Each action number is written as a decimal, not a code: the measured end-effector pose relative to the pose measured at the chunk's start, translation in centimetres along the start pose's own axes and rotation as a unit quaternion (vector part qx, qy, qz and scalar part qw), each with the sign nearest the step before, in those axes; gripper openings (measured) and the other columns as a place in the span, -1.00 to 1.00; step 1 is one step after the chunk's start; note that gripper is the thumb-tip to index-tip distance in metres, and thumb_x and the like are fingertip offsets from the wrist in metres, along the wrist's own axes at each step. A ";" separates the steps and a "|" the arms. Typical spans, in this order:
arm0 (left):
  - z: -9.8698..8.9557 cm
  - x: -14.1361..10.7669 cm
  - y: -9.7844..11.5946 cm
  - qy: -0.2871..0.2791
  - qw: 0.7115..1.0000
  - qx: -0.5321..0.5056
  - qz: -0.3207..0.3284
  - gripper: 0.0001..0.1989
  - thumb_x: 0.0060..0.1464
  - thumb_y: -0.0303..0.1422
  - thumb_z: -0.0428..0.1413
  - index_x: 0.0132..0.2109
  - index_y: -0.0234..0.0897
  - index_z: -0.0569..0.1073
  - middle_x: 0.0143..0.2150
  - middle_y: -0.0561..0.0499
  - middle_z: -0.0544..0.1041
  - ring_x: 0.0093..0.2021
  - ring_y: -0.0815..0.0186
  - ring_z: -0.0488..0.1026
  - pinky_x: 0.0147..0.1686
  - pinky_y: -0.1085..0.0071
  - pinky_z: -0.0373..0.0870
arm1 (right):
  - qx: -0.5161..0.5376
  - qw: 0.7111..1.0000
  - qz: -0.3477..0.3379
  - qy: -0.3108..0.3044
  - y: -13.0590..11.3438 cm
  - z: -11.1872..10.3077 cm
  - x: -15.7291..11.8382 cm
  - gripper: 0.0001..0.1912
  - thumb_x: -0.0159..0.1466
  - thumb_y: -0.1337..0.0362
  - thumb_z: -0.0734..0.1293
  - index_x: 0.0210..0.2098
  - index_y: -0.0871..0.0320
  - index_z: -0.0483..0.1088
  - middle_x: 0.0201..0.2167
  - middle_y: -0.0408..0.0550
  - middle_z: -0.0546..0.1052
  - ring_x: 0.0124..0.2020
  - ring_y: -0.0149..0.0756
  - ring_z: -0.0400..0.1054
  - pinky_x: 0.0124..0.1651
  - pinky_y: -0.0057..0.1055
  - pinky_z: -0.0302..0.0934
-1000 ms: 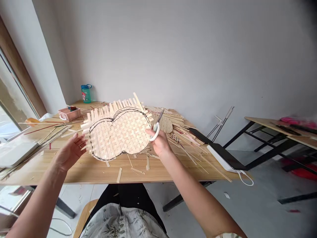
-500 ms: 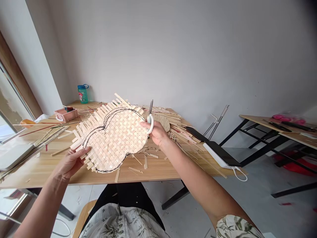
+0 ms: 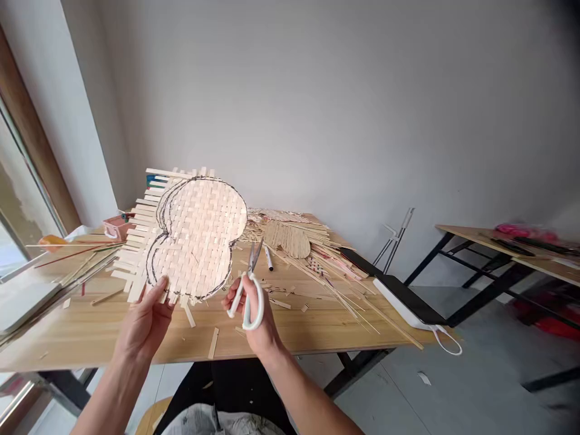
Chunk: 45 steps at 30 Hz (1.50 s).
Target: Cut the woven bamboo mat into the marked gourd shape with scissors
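Lap: black trousers [image 3: 231,386] and a pale patterned top [image 3: 217,420], with the rounded edge of a wooden stool [image 3: 151,415] beside them
Right hand: the right hand [image 3: 259,323] is closed round the white handles of the scissors [image 3: 251,266], fingers at the loops
Blades: pointing up and slightly parted, near the lower right edge of the weave but apart from it
Left hand: the left hand [image 3: 147,315] pinches the lower left edge of the woven piece [image 3: 203,226], thumb on the front, the other fingers mostly hidden behind
Woven piece: held up above the table [image 3: 290,343], face towards the wearer; dark lines trace a lobed outline, loose strip ends stick out at the left and top, and the right side is smoothly rounded
Table, left side: a pale flat case [image 3: 29,302] among long strips, an orange object [image 3: 52,241] farther back, and a pink box [image 3: 118,227] partly covered by the weave
Table, middle: scattered offcuts, a marker [image 3: 269,258] beyond the scissors, then a rounded woven shape [image 3: 285,239] beside heaped strips [image 3: 321,237]
Table, right edge: a black-topped device [image 3: 410,299] with a white cable loop [image 3: 448,344]
Beyond: a metal stand [image 3: 397,241], a second table [image 3: 550,266] bearing a pink bundle [image 3: 528,231], and a plain wall [image 3: 317,109]
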<state>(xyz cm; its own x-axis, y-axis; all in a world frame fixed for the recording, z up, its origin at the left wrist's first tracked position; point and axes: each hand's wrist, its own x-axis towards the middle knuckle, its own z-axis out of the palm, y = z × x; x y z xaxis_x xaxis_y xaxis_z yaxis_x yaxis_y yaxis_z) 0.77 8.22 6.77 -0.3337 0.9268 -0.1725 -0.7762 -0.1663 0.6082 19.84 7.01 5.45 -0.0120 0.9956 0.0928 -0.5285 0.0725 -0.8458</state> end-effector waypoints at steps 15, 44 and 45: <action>-1.6 0.5 -0.2 -0.018 0.996 0.038 0.080 -0.65 -0.06 -0.64 0.38 -0.14 -0.19 0.66 -0.31 0.17 0.69 -0.38 0.42 0.61 -0.48 0.61 0.58 | 0.056 0.990 0.099 -0.081 -2.2 0.8 -1.6 -0.41 0.11 -0.26 0.48 -0.46 0.19 0.41 -0.56 -0.20 0.40 -0.58 -0.39 0.36 -0.49 -0.44 0.25; -4.0 3.7 2.0 -0.134 0.985 0.107 0.028 -0.59 -0.04 -0.61 0.34 -0.03 -0.16 0.65 -0.05 -0.04 0.72 -0.06 0.24 0.65 -0.18 0.53 0.63 | 0.054 0.885 0.302 -0.351 -3.5 -4.2 1.5 -0.44 0.22 -0.21 0.41 -0.40 0.23 0.41 -0.56 -0.21 0.33 -0.64 -0.48 0.19 -0.59 -0.50 0.06; -4.0 3.6 1.9 -0.133 0.985 0.109 0.023 -0.57 -0.04 -0.61 0.35 -0.01 -0.16 0.65 -0.03 -0.05 0.71 -0.05 0.22 0.66 -0.18 0.52 0.63 | 0.046 0.885 0.304 -0.349 -3.6 -4.2 1.5 -0.44 0.22 -0.21 0.41 -0.41 0.22 0.40 -0.57 -0.22 0.33 -0.65 -0.48 0.17 -0.60 -0.50 0.05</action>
<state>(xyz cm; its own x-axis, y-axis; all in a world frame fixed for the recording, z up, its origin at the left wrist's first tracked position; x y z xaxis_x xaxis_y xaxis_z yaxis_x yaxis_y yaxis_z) -4.06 9.92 4.26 -0.1919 0.9801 0.0502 -0.6213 -0.1609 0.7669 25.28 8.45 6.46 -0.8230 0.5670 -0.0352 -0.3110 -0.5014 -0.8074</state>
